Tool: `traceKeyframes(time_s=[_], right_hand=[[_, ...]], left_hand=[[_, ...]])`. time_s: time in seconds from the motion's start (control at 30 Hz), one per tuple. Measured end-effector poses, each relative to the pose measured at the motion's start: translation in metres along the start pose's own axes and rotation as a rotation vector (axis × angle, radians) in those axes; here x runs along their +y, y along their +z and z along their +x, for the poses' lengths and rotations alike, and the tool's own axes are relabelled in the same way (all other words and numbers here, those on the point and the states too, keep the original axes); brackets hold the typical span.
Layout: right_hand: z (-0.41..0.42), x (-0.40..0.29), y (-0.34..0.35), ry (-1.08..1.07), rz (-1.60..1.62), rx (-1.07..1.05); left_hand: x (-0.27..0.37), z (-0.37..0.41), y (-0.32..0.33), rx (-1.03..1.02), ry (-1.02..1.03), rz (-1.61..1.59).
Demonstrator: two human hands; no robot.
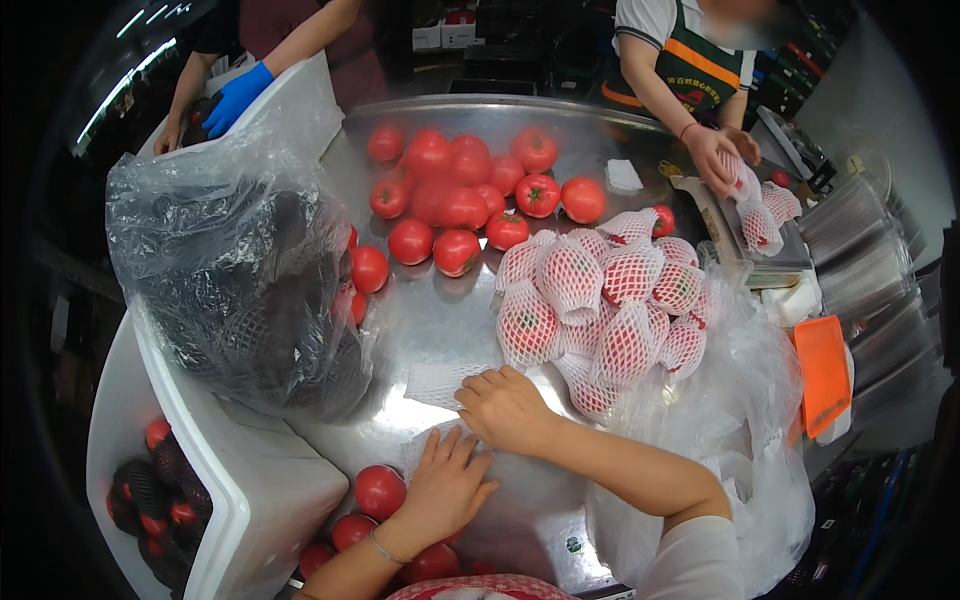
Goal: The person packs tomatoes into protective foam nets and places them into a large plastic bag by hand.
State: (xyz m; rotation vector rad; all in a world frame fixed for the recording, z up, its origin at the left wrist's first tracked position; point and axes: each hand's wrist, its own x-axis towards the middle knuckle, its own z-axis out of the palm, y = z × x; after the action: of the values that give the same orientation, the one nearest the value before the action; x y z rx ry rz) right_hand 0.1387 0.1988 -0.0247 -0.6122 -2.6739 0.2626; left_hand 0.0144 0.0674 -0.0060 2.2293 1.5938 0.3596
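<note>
My left hand [450, 480] rests palm down with its fingers spread, partly covering a white foam net sleeve [414, 452] on the steel table. Just beyond it, my right hand [510, 411] has its fingers curled over the right end of another flat foam net sleeve [433, 382]. The fingertips seem to pinch that end. Bare red tomatoes [379, 491] lie beside and under my left forearm. Right of my right hand is a heap of tomatoes in foam nets [570, 277]. More bare tomatoes [457, 251] are spread toward the far side.
A white foam box [247, 480] holding dark-netted tomatoes stands at left. A clear plastic bag [240, 285] covers another box, where a person with a blue glove [238, 101] works. Another person handles netted tomatoes over a scale [780, 259]. An orange tray [823, 375] and plastic bags [750, 420] are at right.
</note>
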Motion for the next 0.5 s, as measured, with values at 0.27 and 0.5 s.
traceKeyframes(time_s=[0.27,0.5], right_hand=[[0.004,0.007,0.033,0.61,0.433,0.339],[-0.011,-0.047,-0.014,0.807,1.1,0.54]], left_hand=[[0.028,-0.033,-0.018,0.075,0.082,-0.22],[0.028,-0.043,-0.024,0.568,-0.247,-0.694]])
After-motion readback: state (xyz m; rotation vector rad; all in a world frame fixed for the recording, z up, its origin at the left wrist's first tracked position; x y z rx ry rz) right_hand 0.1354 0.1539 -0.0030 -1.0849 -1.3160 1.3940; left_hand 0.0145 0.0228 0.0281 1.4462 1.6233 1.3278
